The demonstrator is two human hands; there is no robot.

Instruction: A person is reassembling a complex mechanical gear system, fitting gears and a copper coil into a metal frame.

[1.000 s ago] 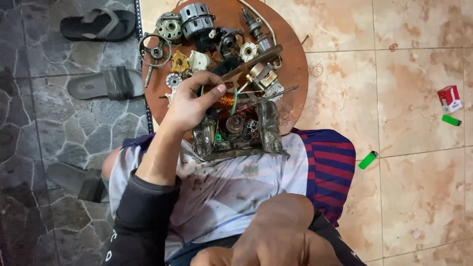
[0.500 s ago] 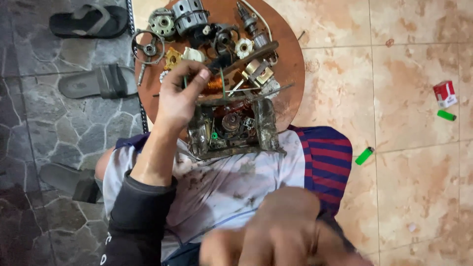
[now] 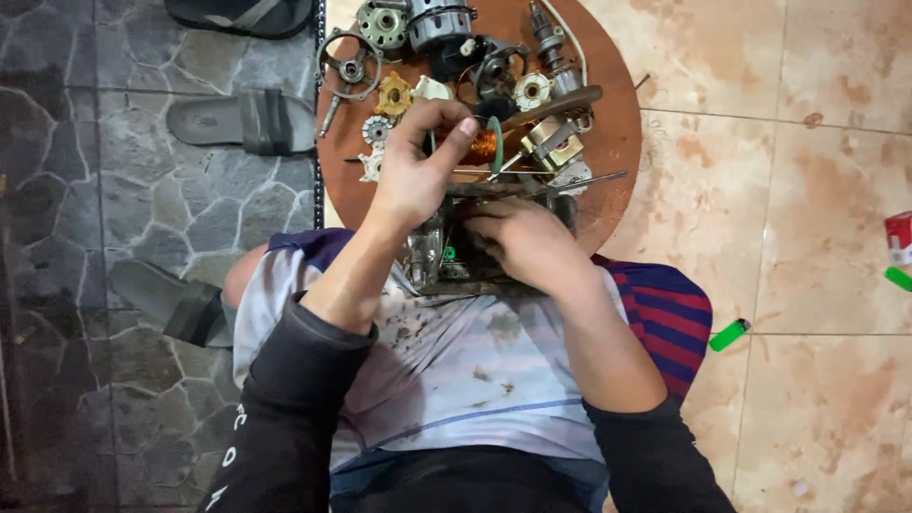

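Observation:
My left hand (image 3: 418, 166) is raised over a round wooden board (image 3: 617, 123) and pinches a copper-wound coil with a green ring (image 3: 483, 144) between thumb and fingers. My right hand (image 3: 518, 237) rests palm down on a greasy metal motor housing (image 3: 432, 261) that sits at the board's near edge against my lap, and covers most of it. Whether its fingers grip the housing is hidden. Both forearms wear dark sleeves.
The board carries several motor parts: a bearing ring (image 3: 349, 65), gears (image 3: 391, 95), a grey motor body (image 3: 439, 24), thin rods (image 3: 570, 182). Sandals (image 3: 242, 122) lie on the stone floor at left. Green lighters (image 3: 729, 334) and a red packet (image 3: 898, 237) lie on the tiles at right.
My right hand came up from my lap onto the motor housing. My left hand lifted the coil slightly. The view shifted closer to the board.

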